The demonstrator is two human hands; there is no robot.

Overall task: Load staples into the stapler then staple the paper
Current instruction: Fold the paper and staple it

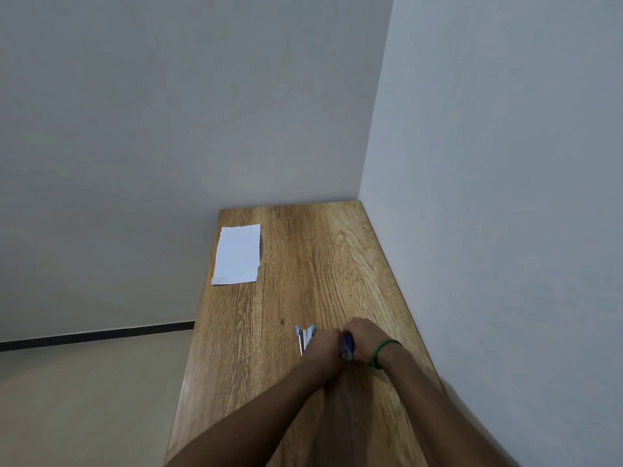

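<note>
R hand (365,338) fingers clench round a dark blue item (347,348), L hand (323,348) covers near end of stapler (305,336), grip can't tell; paper (237,254) lies well beyond fingertips, leftward.

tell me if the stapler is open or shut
Open, it seems: the stapler shows blue-tipped arms splayed apart with a metal rail between, past the left hand. The hinge is hidden.

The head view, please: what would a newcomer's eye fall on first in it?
The left hand and right hand meet over the blue stapler at the wooden table's near right side. The white paper lies alone near the far left corner. A green band circles the right wrist.
</note>
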